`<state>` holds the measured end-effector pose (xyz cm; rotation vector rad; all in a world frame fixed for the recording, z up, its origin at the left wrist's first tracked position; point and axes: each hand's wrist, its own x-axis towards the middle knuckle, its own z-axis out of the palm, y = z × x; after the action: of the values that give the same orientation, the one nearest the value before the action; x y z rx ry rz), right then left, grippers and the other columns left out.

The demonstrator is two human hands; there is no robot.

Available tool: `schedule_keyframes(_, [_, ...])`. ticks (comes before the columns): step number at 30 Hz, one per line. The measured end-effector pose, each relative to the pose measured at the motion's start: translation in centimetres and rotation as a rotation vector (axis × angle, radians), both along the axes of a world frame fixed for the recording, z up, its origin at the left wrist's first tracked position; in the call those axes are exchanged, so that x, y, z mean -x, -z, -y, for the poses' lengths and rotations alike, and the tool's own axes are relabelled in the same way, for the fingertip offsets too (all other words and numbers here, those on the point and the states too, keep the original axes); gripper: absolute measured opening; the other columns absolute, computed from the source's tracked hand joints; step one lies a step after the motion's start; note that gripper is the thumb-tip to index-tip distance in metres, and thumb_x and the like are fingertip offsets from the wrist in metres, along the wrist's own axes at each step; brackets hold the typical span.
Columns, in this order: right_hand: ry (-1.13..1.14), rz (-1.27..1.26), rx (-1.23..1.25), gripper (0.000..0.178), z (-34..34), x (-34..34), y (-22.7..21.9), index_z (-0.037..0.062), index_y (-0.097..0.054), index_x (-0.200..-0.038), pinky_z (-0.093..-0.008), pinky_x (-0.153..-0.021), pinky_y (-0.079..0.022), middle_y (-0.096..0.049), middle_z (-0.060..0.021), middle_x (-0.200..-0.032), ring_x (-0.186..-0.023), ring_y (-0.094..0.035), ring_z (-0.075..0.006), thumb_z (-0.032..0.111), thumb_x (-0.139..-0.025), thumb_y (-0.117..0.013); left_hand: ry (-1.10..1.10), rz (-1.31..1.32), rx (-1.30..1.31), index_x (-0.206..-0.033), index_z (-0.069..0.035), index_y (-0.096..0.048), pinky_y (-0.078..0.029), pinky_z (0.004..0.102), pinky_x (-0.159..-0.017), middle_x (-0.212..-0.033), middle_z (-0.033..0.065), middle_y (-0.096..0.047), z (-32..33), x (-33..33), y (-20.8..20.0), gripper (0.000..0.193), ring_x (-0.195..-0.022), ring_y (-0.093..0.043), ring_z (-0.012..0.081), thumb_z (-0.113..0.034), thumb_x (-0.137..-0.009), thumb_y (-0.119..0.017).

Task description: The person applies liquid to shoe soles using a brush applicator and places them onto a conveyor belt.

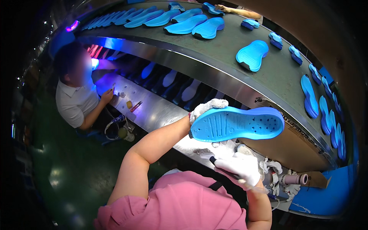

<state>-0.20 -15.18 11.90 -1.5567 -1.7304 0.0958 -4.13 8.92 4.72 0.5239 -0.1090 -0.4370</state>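
Closest in, there's a loose pink fabric top (191,201), and just beyond it the right hand (243,168) in a white glove, fingers curled round a slim, dark-ended tool (213,160); blur hides its exact kind. Further up, the left hand (207,109), in a white knit glove, has its fingers grasping a bright blue, foot-shaped sole (237,124) by its left end. And there's the sole, held up over the shiny metal counter (155,107), ribs toward the left, round holes toward the right!

Over on the right, crumpled white gloves (274,166) lie beside a pale pink roll (295,179), with a brown cardboard sheet (289,147) standing behind. Along to the left, a co-worker in a white shirt (74,101) sits at the counter, one arm reaching into purple light.

Beyond, the broad dark green belt (216,51) carries a lone blue sole (253,55), with a long line of blue soles (159,18) at upper left. Right at the far edge, another person's bare forearm (241,12) stretches over the belt.
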Motion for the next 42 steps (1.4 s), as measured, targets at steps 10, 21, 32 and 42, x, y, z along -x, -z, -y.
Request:
schedule_keyframes(10, [-0.049,-0.645,0.009,0.026,0.4,1.6,5.1,0.0035,-0.071,-0.094,-0.0331,-0.077,-0.056,-0.073,-0.0133,-0.096,-0.088,-0.07,-0.0214,-0.002,-0.072,-0.085,-0.149,0.036,0.164,-0.138,0.005,-0.051,-0.059,0.054,-0.08,-0.117,0.0376,-0.063,-0.8,2.6,3.0,0.077,-0.097,-0.068,0.0475,-0.057,-0.094,-0.052])
schedule_keyframes(21, [0.718,-0.945,-0.154,0.026,6.0,1.2,15.9,0.0004,-0.062,-0.106,-0.0257,-0.066,-0.054,-0.067,-0.0063,-0.087,-0.07,-0.064,-0.0124,0.001,-0.085,-0.077,-0.108,-0.354,0.603,-0.147,0.004,-0.04,-0.054,0.056,-0.088,-0.135,0.0403,-0.049,4.7,16.4,25.1,0.09,-0.112,-0.059,0.0508,-0.069,-0.094,-0.042])
schedule_keyframes(32, [0.755,-0.4,-0.193,0.021,-3.8,-2.6,8.9,0.0027,-0.072,-0.095,-0.0288,-0.074,-0.055,-0.073,-0.0074,-0.087,-0.079,-0.07,-0.018,0.013,-0.08,-0.083,-0.342,-0.16,0.563,-0.149,0.008,-0.035,-0.038,0.0627,-0.112,-0.141,0.0354,-0.049,8.4,9.4,13.5,0.083,-0.124,-0.056,0.0489,-0.044,-0.088,-0.056])
schedule_keyframes(42, [0.647,0.405,-0.448,0.027,-4.2,0.0,2.8,0.0037,-0.073,-0.105,-0.0326,-0.064,-0.055,-0.073,-0.0116,-0.086,-0.069,-0.068,-0.0232,0.0,-0.079,-0.079,-0.218,-0.046,0.703,-0.151,-0.001,-0.037,-0.031,0.0663,-0.116,-0.14,0.0296,-0.053,12.1,10.2,6.7,0.085,-0.126,-0.054,0.0478,-0.017,-0.071,-0.061])
